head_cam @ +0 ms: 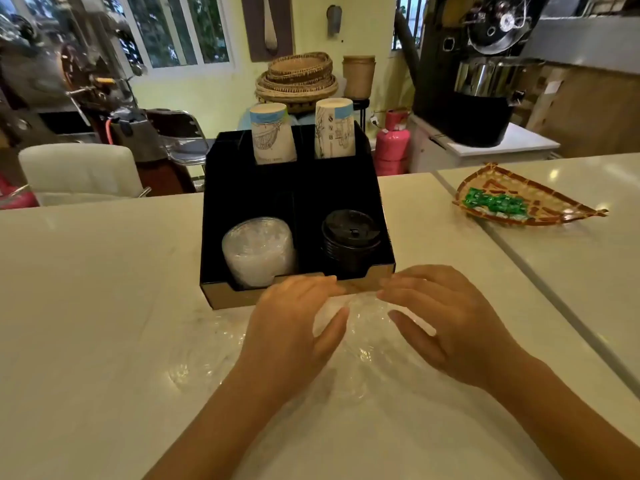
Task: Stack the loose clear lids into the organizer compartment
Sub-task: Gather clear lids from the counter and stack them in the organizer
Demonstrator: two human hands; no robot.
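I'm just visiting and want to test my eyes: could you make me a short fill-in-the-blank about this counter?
1. The stack of clear plastic lids sits in the black organizer's front ____ compartment.
2. The stack of black lids sits to its ____.
3. Two upside-down ____ cups stand at the back.
4. Both hands rest on crinkled clear ____.

Missing words: left; right; paper; plastic

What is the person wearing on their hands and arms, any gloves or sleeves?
Nothing shows: the left hand and the right hand are bare, with no gloves, rings, watch or bracelets. Both forearms are uncovered as far as the frame's bottom edge, so no sleeve is visible.
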